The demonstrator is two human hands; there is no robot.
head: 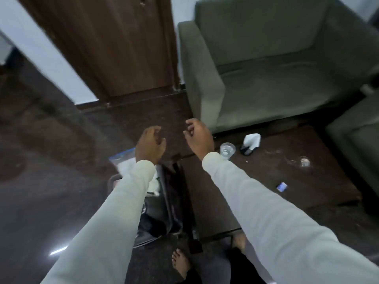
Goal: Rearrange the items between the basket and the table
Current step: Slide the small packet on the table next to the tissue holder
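Observation:
My left hand (149,143) hovers over the floor above the basket (162,212), fingers loosely curled and holding nothing. My right hand (198,136) hangs near the dark wooden table's (266,181) far left corner, also empty with relaxed fingers. The basket is lined with black plastic and stands on the floor left of the table, mostly hidden by my left sleeve; something white (153,181) shows inside it. On the table stand a clear plastic cup (227,150), a white and black object (251,143), a small blue packet (282,187) and a small clear item (305,161).
A grey-green armchair (276,68) stands behind the table, and another seat (356,144) at its right. A brown door (114,48) is at the back left. Dark polished floor (51,171) spreads to the left. My bare feet (180,263) are below.

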